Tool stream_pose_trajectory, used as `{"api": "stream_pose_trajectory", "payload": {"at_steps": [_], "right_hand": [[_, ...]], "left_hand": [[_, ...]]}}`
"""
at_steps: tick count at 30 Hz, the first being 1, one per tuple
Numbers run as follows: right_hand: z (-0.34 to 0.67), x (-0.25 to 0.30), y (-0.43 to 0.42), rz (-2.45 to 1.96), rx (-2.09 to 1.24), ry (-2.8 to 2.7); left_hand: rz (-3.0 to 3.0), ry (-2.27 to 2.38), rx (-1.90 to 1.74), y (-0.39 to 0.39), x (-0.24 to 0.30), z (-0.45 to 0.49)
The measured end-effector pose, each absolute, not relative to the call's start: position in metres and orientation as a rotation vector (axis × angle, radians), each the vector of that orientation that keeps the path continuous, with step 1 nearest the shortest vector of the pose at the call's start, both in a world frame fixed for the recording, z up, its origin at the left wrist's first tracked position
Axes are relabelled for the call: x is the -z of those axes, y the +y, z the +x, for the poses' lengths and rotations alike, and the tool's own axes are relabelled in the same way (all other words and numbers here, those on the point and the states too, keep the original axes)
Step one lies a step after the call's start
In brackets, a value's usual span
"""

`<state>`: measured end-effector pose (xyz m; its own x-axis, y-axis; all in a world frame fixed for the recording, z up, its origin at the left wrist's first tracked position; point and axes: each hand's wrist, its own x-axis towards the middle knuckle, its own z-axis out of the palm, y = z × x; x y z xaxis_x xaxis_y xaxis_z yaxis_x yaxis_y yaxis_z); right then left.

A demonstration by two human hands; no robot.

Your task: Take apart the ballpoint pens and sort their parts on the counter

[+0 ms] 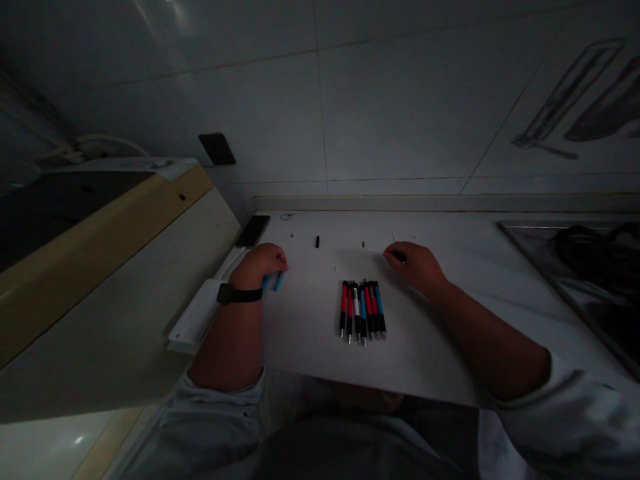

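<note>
Taking the pens' bunch as the clock's centre, and here it is: red, blue and white pens (364, 310) lie side by side on the white tabletop (310, 333), silver tips pointing toward 6 o'clock, with the near edge a little beyond those tips. Out at 10 o'clock comes the left hand (267, 259), fingers curled and bent down right by the blue pieces (279, 281); whether they clamp one, I cannot tell. A dark watch (226, 294) sits on that wrist, and the forearm crosses the white box (195, 315) at 9 o'clock, so room is tight on that flank. Just past the hand lies a phone (253, 231).

Over to between 1 and 2 o'clock: the right hand (414, 260) has thumb and fingers drawn together on a dark piece (399, 255), its form mostly hidden.

Up at 11 o'clock a small black cylinder (317, 241) stands out; at 12, a tiny dark bit (363, 244). Beyond them the back edge meets the wall (400, 120). The widest room runs between the hands and right of the pens, out to the metal-rimmed edge of the dark recess (505, 230) at 3 o'clock.
</note>
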<state>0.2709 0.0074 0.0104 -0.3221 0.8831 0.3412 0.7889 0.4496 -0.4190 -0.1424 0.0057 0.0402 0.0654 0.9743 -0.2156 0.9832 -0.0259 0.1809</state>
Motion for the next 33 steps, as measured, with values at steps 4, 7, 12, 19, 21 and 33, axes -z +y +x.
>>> {"api": "stream_pose_trajectory", "payload": {"at_steps": [4,7,12,19,21,33], "right_hand": [[0.270,-0.012,0.006,-1.378,-0.234,-2.180],[0.270,-0.013,0.005,-1.373,-0.242,-2.182],[0.271,-0.012,0.005,-1.369,-0.231,-2.179],[0.271,-0.011,0.006,-1.359,-0.263,-2.186],[0.271,-0.011,0.006,-1.363,-0.264,-2.180],[0.270,-0.012,0.005,-1.367,-0.282,-2.184]], "left_hand": [[1.984,2.012,0.033,0.005,-0.039,-0.151],[1.956,2.008,0.012,0.004,-0.037,-0.155],[1.918,2.009,0.007,0.004,-0.037,-0.160],[1.930,2.023,0.061,0.005,-0.035,-0.164],[1.934,2.029,0.075,0.005,-0.034,-0.165],[1.892,2.066,0.058,0.002,-0.039,-0.163]]}}
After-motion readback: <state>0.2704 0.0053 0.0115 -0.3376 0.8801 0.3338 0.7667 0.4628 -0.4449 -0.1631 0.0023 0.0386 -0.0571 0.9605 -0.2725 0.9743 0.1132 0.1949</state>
